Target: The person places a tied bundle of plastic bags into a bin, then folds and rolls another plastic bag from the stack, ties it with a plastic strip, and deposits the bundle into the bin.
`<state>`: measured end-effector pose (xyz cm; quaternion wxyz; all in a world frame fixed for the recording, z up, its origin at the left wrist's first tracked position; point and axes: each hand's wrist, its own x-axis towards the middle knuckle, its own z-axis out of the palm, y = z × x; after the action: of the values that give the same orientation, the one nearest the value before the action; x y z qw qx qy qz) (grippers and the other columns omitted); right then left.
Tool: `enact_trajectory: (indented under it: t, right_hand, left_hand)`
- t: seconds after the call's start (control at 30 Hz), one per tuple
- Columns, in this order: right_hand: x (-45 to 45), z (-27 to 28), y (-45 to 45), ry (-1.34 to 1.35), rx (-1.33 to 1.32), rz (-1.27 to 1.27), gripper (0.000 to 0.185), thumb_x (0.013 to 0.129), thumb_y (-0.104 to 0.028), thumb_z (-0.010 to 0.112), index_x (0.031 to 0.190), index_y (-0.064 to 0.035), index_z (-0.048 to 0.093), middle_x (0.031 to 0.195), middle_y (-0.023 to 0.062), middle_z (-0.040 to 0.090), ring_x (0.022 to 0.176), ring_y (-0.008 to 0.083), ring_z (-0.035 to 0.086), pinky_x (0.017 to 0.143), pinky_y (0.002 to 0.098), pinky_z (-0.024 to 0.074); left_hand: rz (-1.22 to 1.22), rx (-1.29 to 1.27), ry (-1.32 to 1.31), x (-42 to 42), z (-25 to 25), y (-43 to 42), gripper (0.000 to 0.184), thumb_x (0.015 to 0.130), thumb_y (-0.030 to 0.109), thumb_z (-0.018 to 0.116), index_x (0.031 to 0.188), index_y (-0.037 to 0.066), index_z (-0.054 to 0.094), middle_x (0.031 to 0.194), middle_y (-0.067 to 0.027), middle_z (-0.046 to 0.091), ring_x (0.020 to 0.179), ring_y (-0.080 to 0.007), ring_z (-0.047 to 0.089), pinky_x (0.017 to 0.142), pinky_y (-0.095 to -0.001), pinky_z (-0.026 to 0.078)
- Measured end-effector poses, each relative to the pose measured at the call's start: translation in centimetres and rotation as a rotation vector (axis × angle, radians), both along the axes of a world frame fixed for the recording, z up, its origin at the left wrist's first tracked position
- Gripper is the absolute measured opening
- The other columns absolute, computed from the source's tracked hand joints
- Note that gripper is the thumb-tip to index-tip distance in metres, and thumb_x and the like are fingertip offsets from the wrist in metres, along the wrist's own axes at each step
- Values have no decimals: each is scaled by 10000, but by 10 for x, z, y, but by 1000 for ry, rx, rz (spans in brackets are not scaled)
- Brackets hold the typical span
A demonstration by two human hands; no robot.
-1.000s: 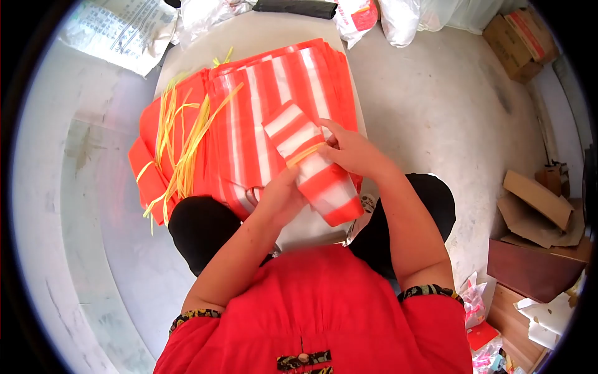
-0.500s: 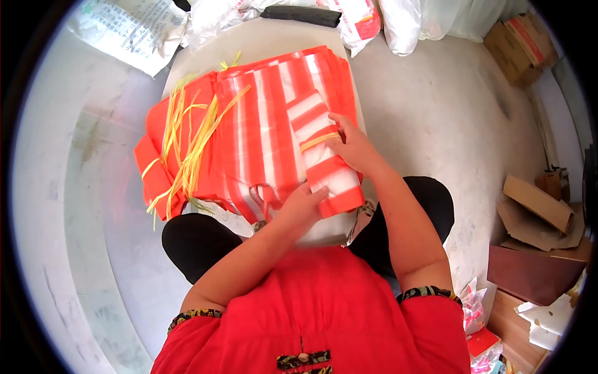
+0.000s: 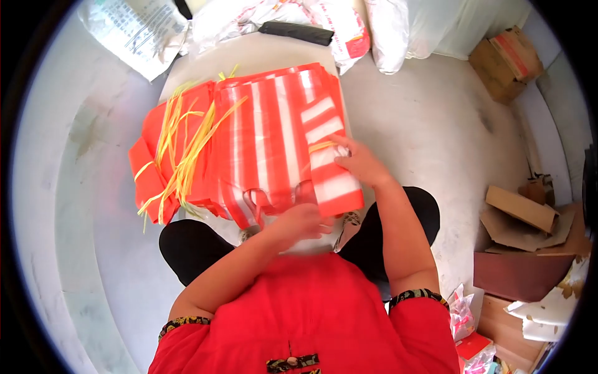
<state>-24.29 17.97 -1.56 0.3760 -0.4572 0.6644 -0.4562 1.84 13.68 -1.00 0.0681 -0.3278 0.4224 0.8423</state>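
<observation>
A folded red-and-white striped plastic bundle with a yellow tie round it lies slanted on the right side of a pile of matching striped plastic bags. My right hand grips its right edge, thumb and fingers near the tie. Below the bundle's lower left corner is my left hand, blurred by motion, its fingers loosely apart and nothing visible in them. Loose yellow strips are strewn across the red folded bags on the left.
The pile rests on a pale bench top between my knees. At its far end are a black roll and white sacks. Cardboard boxes stand at far right, and an opened carton sits lower right.
My left hand has come off the bundle's lower end and moved slightly down. My right hand still holds the bundle by its edge. The whole view has shifted a little.
</observation>
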Motion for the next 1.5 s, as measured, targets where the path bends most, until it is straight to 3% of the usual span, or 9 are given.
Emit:
enact_trajectory:
  t: [0.17,0.43,0.73,0.83,0.97,1.13,1.3,1.37,1.5]
  right_hand:
    - [-46,52,46,-194,-224,-259,592,935,28,646,1514,-9,527,1402,88,620,1242,167,595,1013,307,510]
    - [-66,115,238,-505,-751,-504,674,911,120,519,1568,35,400,1448,198,573,1251,281,635,1035,385,555]
    - [-21,-105,340,-565,-360,-939,643,911,118,543,1518,-93,535,1433,73,611,1268,211,605,1101,371,499]
    - [-1,-193,339,-548,-126,-925,599,917,105,586,1487,-78,556,1374,71,617,1206,202,620,1050,336,527]
    - [7,-251,341,-434,120,-904,617,908,110,604,1499,-53,541,1360,92,621,1221,203,614,1048,314,524]
    - [4,-182,333,-650,-64,-912,583,926,105,588,1485,-56,542,1377,107,612,1221,202,614,1043,317,526]
    - [11,-221,332,-560,152,-798,662,912,60,642,1544,-84,507,1429,96,582,1236,190,594,1047,319,520]
    - [26,-298,336,-344,226,-777,701,884,43,680,1549,-114,523,1357,35,634,975,123,592,872,276,531]
    - [42,-335,320,-249,274,-853,651,882,45,651,1512,-81,548,1285,105,670,957,155,598,869,293,522]
  left_hand:
    - [-293,-272,-103,42,-31,-19,280,1026,135,652,1273,18,591,1171,-144,734,1023,-238,737,888,-351,589]
    - [-84,-134,-387,133,-143,-44,274,1042,122,538,1284,0,584,1192,-163,714,1058,-296,708,912,-397,579]
    - [-355,-342,-367,152,-210,-56,209,972,122,521,1123,29,631,1033,-111,717,931,-222,666,832,-358,543]
    - [-672,-824,-565,111,-138,-15,231,974,161,536,1083,0,661,1017,-135,737,935,-252,695,844,-366,552]
    - [-665,-970,-460,128,-163,-23,304,987,211,538,1129,-20,677,1103,-179,745,1026,-312,714,910,-389,551]
    - [-740,-1004,-467,120,-158,-20,352,998,250,545,1202,-7,674,1143,-202,740,1090,-353,707,960,-392,544]
    - [-773,-966,-439,122,-172,-21,384,1003,291,555,1238,8,665,1187,-216,725,1122,-376,692,968,-414,538]
    - [-798,-975,-463,121,-174,-22,408,998,323,565,1244,14,664,1205,-217,721,1134,-376,688,971,-419,536]
    - [-834,-938,-549,121,-171,-21,480,986,414,580,1253,25,663,1227,-203,719,1154,-361,684,981,-407,530]
